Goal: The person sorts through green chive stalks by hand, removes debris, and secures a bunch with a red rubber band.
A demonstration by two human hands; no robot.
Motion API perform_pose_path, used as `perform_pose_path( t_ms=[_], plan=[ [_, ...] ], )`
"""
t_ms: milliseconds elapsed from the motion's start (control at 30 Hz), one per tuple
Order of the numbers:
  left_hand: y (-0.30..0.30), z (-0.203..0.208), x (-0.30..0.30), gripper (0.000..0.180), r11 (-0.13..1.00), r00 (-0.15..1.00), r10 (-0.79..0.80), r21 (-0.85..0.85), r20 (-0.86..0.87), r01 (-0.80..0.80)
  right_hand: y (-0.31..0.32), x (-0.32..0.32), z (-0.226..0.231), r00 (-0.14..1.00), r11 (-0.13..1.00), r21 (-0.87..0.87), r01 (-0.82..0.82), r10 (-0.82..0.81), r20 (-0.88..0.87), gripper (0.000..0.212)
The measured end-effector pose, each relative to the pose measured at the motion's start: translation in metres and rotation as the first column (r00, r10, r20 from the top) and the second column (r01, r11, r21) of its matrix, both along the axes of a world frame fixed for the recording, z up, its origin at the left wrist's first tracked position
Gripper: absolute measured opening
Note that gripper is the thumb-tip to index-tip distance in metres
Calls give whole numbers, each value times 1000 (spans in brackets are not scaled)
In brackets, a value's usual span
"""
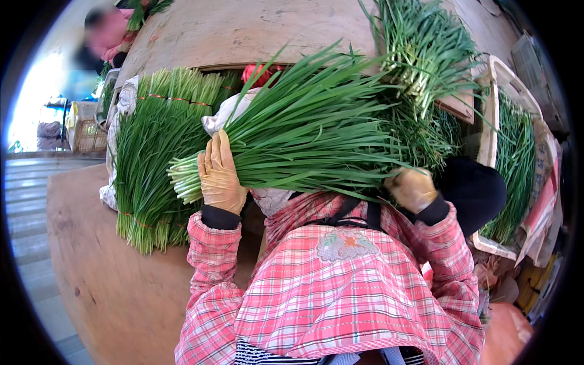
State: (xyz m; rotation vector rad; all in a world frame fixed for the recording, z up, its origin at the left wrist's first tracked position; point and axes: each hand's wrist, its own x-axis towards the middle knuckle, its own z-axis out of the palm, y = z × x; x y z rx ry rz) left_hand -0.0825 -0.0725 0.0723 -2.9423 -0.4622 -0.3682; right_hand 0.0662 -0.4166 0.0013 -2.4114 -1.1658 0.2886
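A large loose bunch of garlic chives (310,121) lies across in front of me, pale stem ends to the left and green leaf tips to the right. My left hand (220,173), in a thin yellowish glove, is closed round the bunch just above the stem ends. By the leaf tips, my gloved right hand (412,190) is slightly blurred with its fingers curled in. Whatever those fingers hold is hidden. Left of the bunch, tied garlic chive bundles (152,164) are stacked, with red bands round them.
Loose chives (426,55) are heaped on the wooden table (255,30) at the far right. A white plastic crate (486,143) of chives stands to the right. White cloth (230,112) and something red (261,75) lie behind the bunch. Another person (109,33) is at the far left.
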Motion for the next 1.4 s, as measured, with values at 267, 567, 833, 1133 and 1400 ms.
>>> perform_pose_path(
  t_ms=[267,567,833,1133,1400],
  plan=[
    [-23,16,31,115,955,968,-252,-162,4,250,52,23,61,993,873,485,-48,-8,114,41],
    [-4,-10,44,81,933,958,-151,-287,243,219,99,-46,-1,968,951,251,-178,215,-127,47],
    [9,-11,41,58,925,979,-89,-349,181,149,24,-24,-2,997,987,150,52,-41,-73,16],
    [-12,-8,39,65,951,971,-140,-248,191,186,-21,28,37,881,660,605,445,-443,-166,10],
    [-17,-8,30,70,950,971,-155,-243,181,197,62,39,32,959,902,426,72,-180,218,21]
  ],
)
